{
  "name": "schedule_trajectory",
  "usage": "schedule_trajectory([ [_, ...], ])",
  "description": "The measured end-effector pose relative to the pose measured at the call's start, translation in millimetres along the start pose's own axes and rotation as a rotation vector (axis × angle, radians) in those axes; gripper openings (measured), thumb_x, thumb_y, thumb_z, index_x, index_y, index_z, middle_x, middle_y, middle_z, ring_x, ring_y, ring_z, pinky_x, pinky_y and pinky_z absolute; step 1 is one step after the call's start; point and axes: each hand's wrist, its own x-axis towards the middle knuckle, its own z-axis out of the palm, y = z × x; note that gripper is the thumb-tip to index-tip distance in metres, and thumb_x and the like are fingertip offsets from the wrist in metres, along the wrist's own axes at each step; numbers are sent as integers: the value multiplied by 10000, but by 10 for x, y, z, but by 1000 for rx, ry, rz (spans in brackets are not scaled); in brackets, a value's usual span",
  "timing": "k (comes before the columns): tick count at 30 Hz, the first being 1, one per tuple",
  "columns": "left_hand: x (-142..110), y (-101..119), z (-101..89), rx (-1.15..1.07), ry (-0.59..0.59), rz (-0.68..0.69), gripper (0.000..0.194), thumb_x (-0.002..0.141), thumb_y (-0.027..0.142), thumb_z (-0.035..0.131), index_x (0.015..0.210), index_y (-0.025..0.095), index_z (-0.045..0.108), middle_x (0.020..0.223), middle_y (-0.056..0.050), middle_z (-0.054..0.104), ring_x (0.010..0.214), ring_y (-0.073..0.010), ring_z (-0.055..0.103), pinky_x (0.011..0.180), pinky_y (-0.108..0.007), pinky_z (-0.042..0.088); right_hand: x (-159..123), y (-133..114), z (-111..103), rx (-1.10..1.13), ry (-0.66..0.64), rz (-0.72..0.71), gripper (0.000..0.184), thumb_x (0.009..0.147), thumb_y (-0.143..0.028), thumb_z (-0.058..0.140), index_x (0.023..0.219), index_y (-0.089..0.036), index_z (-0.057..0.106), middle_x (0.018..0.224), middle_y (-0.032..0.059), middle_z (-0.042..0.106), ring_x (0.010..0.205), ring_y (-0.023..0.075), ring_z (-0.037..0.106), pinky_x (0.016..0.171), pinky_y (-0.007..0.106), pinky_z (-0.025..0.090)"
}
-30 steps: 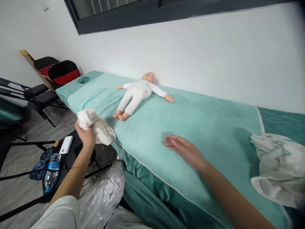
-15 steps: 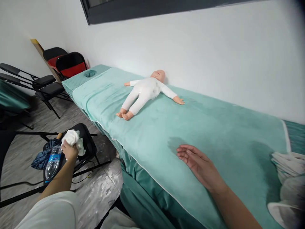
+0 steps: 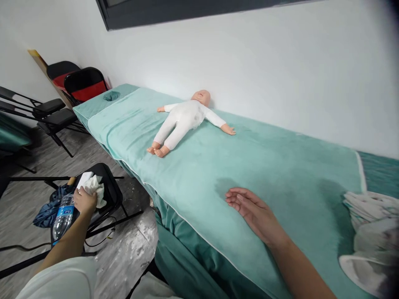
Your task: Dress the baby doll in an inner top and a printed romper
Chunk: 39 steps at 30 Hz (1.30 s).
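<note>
My left hand (image 3: 84, 200) is low over a black chair seat (image 3: 107, 189), its fingers loosened beside a crumpled white cloth (image 3: 97, 190) that rests on the seat. Whether the fingertips still touch the cloth is hard to see. Just behind them lies a white flat device (image 3: 84, 179), partly covered. My right hand (image 3: 252, 211) hovers above the green-covered bed, fingers stretched out and holding nothing. Farther back on the bed, a baby doll (image 3: 183, 118) in a white suit lies on its back with arms spread.
Beside my left hand lie a plastic water bottle (image 3: 63, 216) and dark blue fabric (image 3: 48, 211). A stack of pale folded cloths (image 3: 370, 224) sits at the right end of the bed (image 3: 280, 162). Folding chairs (image 3: 85, 85) stand beyond its far end, and a wall runs behind it.
My left hand has carried the white cloth from beside the bed down to the chair seat, and its fingers have loosened. My right hand stays over the bed. The doll has not moved.
</note>
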Motion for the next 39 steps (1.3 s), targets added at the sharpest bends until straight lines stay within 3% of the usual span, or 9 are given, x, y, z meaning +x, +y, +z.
schedule_trajectory([
  [7,-300,668,178,-429,187,319,431,763,258,643,1178,174,562,1478,-161,506,1424,-386,462,1186,-612,373,-61,102,36,-2,2,-98,305,801,-491,822,982,-251,766,985,51,756,899,190,704,882,374,571],
  [11,-1087,1547,3,-689,183,593,371,847,345,622,1163,154,584,1363,-174,567,1362,-331,502,1157,-556,416,-191,170,-71,-188,51,-234,276,911,-490,690,1035,-246,721,1058,63,741,978,210,702,921,415,574],
  [14,-1819,2242,-250,-862,174,787,293,873,288,661,1141,191,593,1333,-134,595,1282,-293,564,1119,-555,442,-357,153,-337,-549,284,-474,218,954,-410,608,1069,-243,688,1223,100,695,1162,251,651,1044,497,521],
  [19,-2746,3361,-426,-1062,-171,1184,262,962,199,565,1220,226,597,1333,-122,614,1301,-249,567,1108,-490,477,-754,-71,-1048,-1221,856,-744,324,950,-327,573,1245,-198,613,1446,176,565,1467,341,412,1200,629,327],
  [22,-3107,3985,-360,-1024,-461,1266,243,984,221,522,1208,205,615,1246,-122,672,1208,-239,619,1068,-457,509,-962,-245,-1478,-1319,1166,-583,598,888,-411,653,1416,-177,498,1595,218,412,1545,420,271,1168,693,314],
  [25,-3359,4498,-290,-879,-643,1338,238,979,245,527,1170,190,658,1167,-123,717,1126,-260,650,1021,-463,513,-1046,-338,-1839,-1092,1289,-233,820,773,-525,745,1450,-157,462,1473,268,528,1371,471,499,1035,676,446],
  [28,-3498,4876,-264,-872,-755,1390,218,968,310,567,1072,175,703,1089,-128,744,1078,-279,661,1027,-491,484,-978,-356,-2022,-862,1259,-154,784,711,-588,767,1337,-173,543,1226,198,675,1117,399,649,945,591,512],
  [34,-3509,5242,-235,-1414,-1427,959,591,857,591,711,1309,222,619,1289,-128,700,1131,-233,672,1068,-429,480,-338,-614,-1615,-721,962,-636,657,752,-522,778,1265,-182,547,1185,111,652,1048,264,626,982,475,506],
  [39,-3427,5252,-262,-1766,-1451,490,867,708,506,885,1452,263,511,1480,-109,595,1337,-279,589,1138,-418,454,423,-864,-1105,-708,413,-717,627,833,-489,737,1360,-239,506,1369,103,593,1262,271,574,1120,444,445],
])
